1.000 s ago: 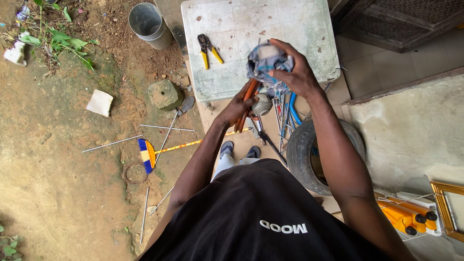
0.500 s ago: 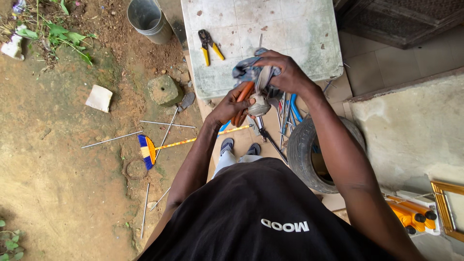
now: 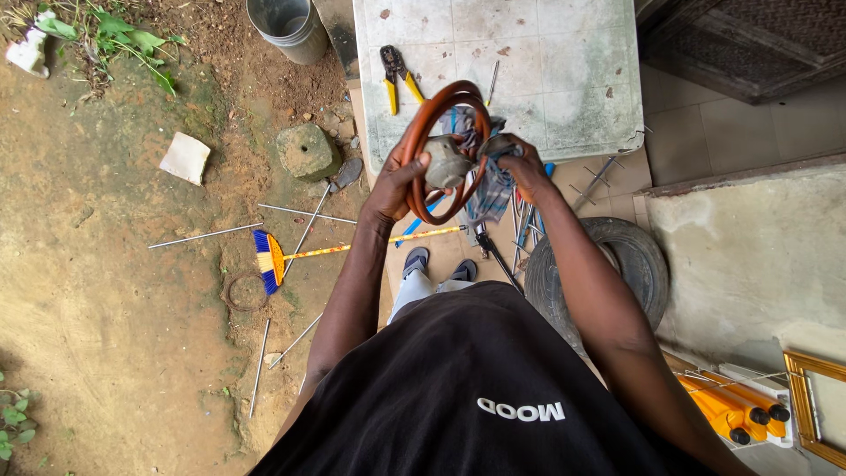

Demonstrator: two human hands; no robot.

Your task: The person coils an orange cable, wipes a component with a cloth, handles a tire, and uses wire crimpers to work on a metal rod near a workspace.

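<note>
Copper-brown coiled tubing (image 3: 421,132) is held upright at the upper centre of the frame by the left hand (image 3: 398,181), closed on its rim. A grey metal part (image 3: 447,164) and checked cloth (image 3: 487,181) are gripped by the closed right hand (image 3: 524,167). Yellow-handled pliers (image 3: 397,78) lie on the tiled slab (image 3: 564,79) beyond.

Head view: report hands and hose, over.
Left hand grips coiled reddish-brown hose and grey fitting. Right hand holds cloth against it. Nothing in the way.
</note>
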